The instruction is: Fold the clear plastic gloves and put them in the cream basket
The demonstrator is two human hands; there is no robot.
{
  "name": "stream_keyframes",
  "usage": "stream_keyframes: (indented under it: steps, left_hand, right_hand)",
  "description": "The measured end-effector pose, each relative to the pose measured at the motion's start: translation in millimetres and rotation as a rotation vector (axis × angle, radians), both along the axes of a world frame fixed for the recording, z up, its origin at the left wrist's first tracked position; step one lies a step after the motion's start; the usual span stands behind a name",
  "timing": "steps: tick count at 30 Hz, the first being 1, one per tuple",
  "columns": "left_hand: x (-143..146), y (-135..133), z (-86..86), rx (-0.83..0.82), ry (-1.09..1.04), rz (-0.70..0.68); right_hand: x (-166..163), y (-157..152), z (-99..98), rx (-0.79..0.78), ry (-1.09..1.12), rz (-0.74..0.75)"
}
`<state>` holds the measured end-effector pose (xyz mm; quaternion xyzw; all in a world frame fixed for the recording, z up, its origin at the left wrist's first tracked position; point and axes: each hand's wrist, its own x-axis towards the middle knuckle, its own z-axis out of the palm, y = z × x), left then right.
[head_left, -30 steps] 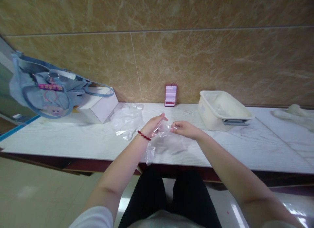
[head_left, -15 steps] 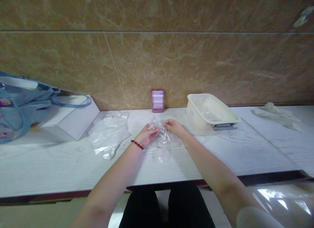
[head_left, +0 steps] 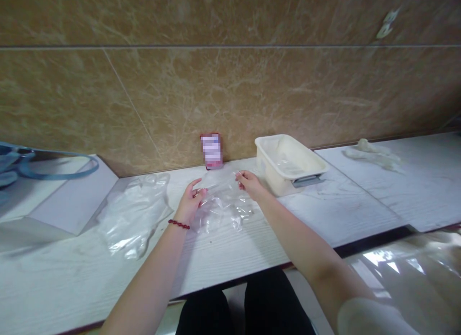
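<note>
A small clear plastic bag [head_left: 223, 205] is stretched between my two hands just above the white table [head_left: 252, 244]. My left hand [head_left: 190, 203], with a red bead bracelet on its wrist, pinches the bag's left top edge. My right hand [head_left: 248, 183] pinches the right top edge, fingers closed on the film. The bag's lower part rests crumpled on the table.
A pile of clear plastic bags [head_left: 135, 215] lies left of my hands. A white box [head_left: 61, 208] with a blue bag [head_left: 14, 157] stands at far left. A phone [head_left: 211, 150] leans on the brown tiled wall. A cream plastic tub [head_left: 288, 162] sits right, a pale cloth [head_left: 372, 152] farther right.
My hands have moved apart, pulling the bag's top edge wider. The view has swung to the right and tilted, so the box and blue bag slid toward the left edge.
</note>
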<state>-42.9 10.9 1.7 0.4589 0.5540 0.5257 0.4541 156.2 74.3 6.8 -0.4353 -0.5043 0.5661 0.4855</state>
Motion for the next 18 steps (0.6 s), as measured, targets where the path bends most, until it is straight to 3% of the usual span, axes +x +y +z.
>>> stream_keyframes:
  steps: [3,9,14,18]
  left_hand:
    - [-4.0,1.0,1.4,-0.072,0.028,-0.025]
    - [-8.9,-1.6,5.9,-0.296,-0.17,-0.118]
    - [-13.8,-2.9,9.6,-0.33,-0.077,-0.075]
    - [-19.2,-5.0,12.5,-0.388,0.021,-0.095]
  right_hand:
    - [1.8,-0.4,0.6,-0.071,0.022,0.019]
    - [9.6,0.2,1.7,-0.165,-0.106,0.013]
    - [17.1,3.2,0.9,-0.135,-0.114,-0.058]
    - [22.5,5.8,-0.3,-0.083,-0.465,-0.096]
